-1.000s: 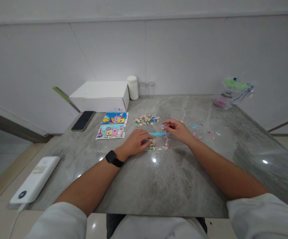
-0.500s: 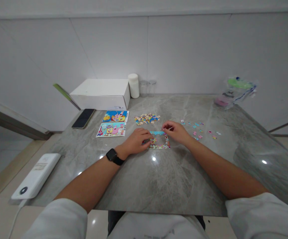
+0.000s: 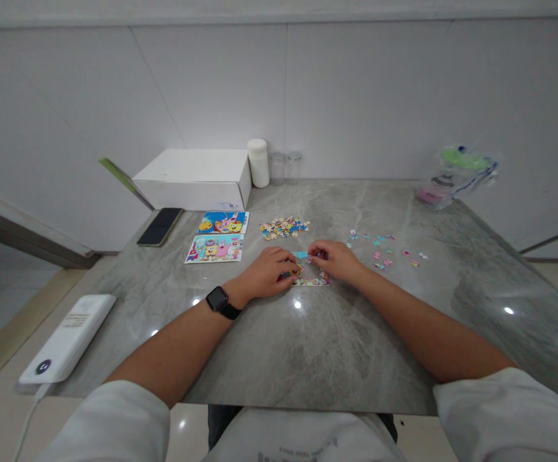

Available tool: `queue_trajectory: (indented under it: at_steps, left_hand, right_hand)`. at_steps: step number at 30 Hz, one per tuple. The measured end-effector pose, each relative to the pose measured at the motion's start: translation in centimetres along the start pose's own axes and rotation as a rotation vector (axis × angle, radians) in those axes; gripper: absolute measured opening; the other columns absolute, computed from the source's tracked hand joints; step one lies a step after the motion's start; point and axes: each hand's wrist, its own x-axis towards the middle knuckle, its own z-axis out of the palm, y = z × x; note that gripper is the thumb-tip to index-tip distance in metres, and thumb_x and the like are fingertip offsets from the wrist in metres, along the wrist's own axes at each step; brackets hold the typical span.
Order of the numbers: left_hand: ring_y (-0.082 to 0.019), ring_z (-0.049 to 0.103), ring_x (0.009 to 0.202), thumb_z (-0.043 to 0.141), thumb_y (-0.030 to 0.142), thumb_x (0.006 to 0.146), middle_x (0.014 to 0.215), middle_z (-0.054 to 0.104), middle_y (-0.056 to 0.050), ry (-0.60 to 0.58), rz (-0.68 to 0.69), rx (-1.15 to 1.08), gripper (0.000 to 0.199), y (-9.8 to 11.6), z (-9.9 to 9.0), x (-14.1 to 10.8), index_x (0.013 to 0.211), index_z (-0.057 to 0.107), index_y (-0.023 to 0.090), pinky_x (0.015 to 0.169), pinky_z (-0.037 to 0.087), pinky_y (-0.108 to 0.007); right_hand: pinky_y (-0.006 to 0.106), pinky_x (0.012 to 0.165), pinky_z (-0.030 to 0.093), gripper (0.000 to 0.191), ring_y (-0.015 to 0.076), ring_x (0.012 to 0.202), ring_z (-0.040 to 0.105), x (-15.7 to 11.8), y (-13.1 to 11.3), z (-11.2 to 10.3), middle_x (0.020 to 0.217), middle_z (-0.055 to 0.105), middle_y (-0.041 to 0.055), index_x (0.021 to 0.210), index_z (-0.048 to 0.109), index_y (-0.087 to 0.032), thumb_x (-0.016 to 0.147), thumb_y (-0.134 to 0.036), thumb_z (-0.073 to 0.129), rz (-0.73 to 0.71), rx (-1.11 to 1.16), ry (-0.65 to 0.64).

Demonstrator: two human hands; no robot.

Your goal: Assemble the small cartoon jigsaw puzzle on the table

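Observation:
A partly assembled jigsaw puzzle (image 3: 316, 282) lies flat on the table, its border joined around a gap in the middle. My left hand (image 3: 271, 268) rests over its left side, fingers spread and touching the pieces there. A black watch is on that wrist. Above the puzzle's upper right part, my right hand (image 3: 334, 258) is closed in a pinch on a small puzzle piece (image 3: 309, 260), mostly hidden by the fingertips. Beyond the hands sits a heap of loose puzzle pieces (image 3: 283, 227). More scattered pieces (image 3: 387, 262) lie right of my right hand.
Two cartoon picture cards (image 3: 215, 249) lie at the left, near a phone (image 3: 160, 227). Behind them stand a white box (image 3: 194, 179), a white bottle (image 3: 259, 164) and two clear glasses (image 3: 293, 169). A plastic bag (image 3: 454, 178) sits back right, a white power bank (image 3: 69, 339) front left.
My right hand has moved left and slightly nearer, from the puzzle's upper right corner to over its top inner part. My left hand stays at the left side.

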Motion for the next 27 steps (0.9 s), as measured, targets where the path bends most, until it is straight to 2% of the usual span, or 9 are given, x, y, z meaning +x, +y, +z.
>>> queue_trajectory:
  at_steps: [6,15,20,27]
  left_hand:
    - [-0.026,0.061,0.116,0.060,0.037,0.102,0.124,0.070,-0.009,0.011,0.010,0.011,0.030,0.0,0.2,0.0,0.126,0.074,0.026,0.107,0.045,-0.045]
    - [-0.029,0.058,0.122,0.058,0.038,0.103,0.129,0.067,-0.010,-0.008,0.008,0.051,0.031,0.6,0.2,0.2,0.128,0.071,0.028,0.111,0.041,-0.050]
    - [-0.030,0.057,0.124,0.057,0.041,0.104,0.130,0.065,-0.012,-0.014,0.005,0.094,0.034,0.7,0.5,0.2,0.132,0.070,0.027,0.111,0.042,-0.050]
    - [-0.031,0.056,0.126,0.056,0.047,0.104,0.134,0.064,-0.013,-0.019,-0.003,0.067,0.039,0.7,0.8,0.4,0.134,0.070,0.027,0.112,0.042,-0.052]
  right_hand:
    - [0.028,0.073,0.044,0.005,0.0164,0.072,0.061,0.3,0.5,0.7,0.082,0.073,0.0015,0.092,0.075,-0.023,0.088,-0.022,0.073,-0.038,-0.128,0.036]
    - [0.034,0.085,0.048,0.005,0.0210,0.088,0.064,0.4,1.4,1.6,0.091,0.069,0.0054,0.094,0.075,-0.022,0.090,-0.025,0.073,-0.132,-0.208,0.059]
    - [0.035,0.092,0.050,0.010,0.0225,0.096,0.064,0.4,1.8,1.7,0.101,0.068,0.0077,0.099,0.077,-0.022,0.090,-0.026,0.073,-0.127,-0.238,0.078]
    - [0.036,0.093,0.050,0.011,0.0226,0.098,0.065,0.3,1.6,1.5,0.104,0.067,0.0075,0.099,0.077,-0.022,0.090,-0.022,0.073,-0.120,-0.246,0.086]
